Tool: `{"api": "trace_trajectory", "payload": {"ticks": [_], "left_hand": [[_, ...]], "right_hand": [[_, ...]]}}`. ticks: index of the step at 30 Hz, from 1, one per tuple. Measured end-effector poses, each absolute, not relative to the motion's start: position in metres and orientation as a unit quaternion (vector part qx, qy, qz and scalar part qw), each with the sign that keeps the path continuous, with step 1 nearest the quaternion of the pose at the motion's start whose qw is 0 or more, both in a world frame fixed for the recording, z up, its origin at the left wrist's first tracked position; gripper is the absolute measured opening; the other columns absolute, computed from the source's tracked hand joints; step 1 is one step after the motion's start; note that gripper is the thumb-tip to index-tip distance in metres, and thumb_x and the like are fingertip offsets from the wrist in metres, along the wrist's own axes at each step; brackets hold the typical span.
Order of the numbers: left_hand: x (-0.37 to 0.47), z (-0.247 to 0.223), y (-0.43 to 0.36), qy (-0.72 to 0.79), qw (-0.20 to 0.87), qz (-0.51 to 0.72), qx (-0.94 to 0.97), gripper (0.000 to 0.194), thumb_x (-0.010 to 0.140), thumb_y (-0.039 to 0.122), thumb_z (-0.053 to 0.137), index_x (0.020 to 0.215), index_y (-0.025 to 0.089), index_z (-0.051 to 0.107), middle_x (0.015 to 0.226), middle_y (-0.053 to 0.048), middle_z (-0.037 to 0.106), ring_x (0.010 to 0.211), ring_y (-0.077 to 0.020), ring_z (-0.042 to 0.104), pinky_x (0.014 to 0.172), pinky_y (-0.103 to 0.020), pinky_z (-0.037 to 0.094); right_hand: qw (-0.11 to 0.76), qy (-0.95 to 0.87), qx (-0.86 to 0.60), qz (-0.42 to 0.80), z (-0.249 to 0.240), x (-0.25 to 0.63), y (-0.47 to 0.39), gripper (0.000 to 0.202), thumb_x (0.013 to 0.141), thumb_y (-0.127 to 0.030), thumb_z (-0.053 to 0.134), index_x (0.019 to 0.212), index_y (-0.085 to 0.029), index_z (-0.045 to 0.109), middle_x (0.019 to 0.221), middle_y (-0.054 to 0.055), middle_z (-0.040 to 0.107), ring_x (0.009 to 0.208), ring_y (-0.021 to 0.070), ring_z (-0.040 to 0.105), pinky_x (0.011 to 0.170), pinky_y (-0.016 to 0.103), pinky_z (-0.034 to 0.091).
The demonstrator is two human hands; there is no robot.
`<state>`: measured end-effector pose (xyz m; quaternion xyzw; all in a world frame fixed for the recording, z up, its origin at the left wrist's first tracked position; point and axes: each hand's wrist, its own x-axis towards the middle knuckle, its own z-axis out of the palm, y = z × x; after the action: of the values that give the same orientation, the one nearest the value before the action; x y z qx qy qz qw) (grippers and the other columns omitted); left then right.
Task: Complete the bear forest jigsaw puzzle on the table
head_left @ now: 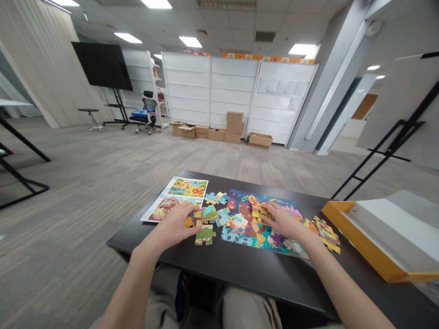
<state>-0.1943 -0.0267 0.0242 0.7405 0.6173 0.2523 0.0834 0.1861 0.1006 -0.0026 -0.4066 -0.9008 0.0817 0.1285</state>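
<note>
Left hand: thumb and fingers bracket a brown puzzle piece. Right hand: fingers curve over yellow pieces. Whether either grips cannot be told. Between them, blue pieces lie at the left edge of a colourful picture; farther out, a printed sheet (left) and yellow box (right) rest on the black table.

Table: smooth, dark, faint sheen. Puzzle pieces: printed card, smooth-faced. Picture sheet: printed paper. Cartons: matt cardboard. Curtain: cloth (softly pleated). Floor: matt, carpet-like.
</note>
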Motion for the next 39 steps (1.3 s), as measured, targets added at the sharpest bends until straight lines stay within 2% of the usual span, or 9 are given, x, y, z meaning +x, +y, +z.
{"api": "trace_trajectory", "payload": {"ticks": [4, 13, 23, 39], "left_hand": [[-0.212, 0.022, -0.036, 0.637, 0.123, 0.218, 0.729, 0.044, 0.072, 0.051, 0.074, 0.105, 0.022, 0.068, 0.115, -0.007, 0.072, 0.109, -0.03, 0.065, 0.098, -0.041, 0.049], [-0.199, 0.028, -0.045, 0.616, 0.193, 0.204, 0.736, 0.043, 0.067, 0.045, 0.078, 0.103, 0.023, 0.067, 0.112, -0.004, 0.071, 0.106, -0.0272, 0.065, 0.095, -0.036, 0.049], [-0.195, 0.023, -0.043, 0.606, 0.191, 0.191, 0.748, 0.041, 0.065, 0.043, 0.081, 0.097, 0.023, 0.067, 0.106, -0.003, 0.07, 0.101, -0.0258, 0.064, 0.089, -0.035, 0.048], [-0.188, 0.025, -0.037, 0.604, 0.164, 0.204, 0.753, 0.04, 0.07, 0.045, 0.078, 0.101, 0.023, 0.066, 0.111, -0.005, 0.069, 0.104, -0.0275, 0.062, 0.092, -0.038, 0.048]], "right_hand": [[0.133, -0.901, -0.405, 0.083, -0.003, 0.186, 0.101, 0.037, 0.099, -0.041, 0.048, 0.129, -0.021, 0.058, 0.133, 0.014, 0.061, 0.122, 0.0282, 0.059, 0.107, 0.044, 0.046], [0.14, -0.898, -0.406, 0.089, -0.01, 0.19, 0.105, 0.04, 0.098, -0.043, 0.049, 0.132, -0.024, 0.057, 0.134, 0.014, 0.061, 0.122, 0.0288, 0.059, 0.106, 0.046, 0.047], [0.139, -0.901, -0.403, 0.081, -0.01, 0.19, 0.105, 0.041, 0.098, -0.044, 0.048, 0.131, -0.022, 0.058, 0.134, 0.014, 0.061, 0.122, 0.0294, 0.059, 0.107, 0.047, 0.047], [0.14, -0.9, -0.403, 0.086, -0.008, 0.189, 0.103, 0.04, 0.098, -0.044, 0.049, 0.132, -0.024, 0.057, 0.135, 0.013, 0.061, 0.122, 0.0288, 0.059, 0.107, 0.048, 0.047]]}}
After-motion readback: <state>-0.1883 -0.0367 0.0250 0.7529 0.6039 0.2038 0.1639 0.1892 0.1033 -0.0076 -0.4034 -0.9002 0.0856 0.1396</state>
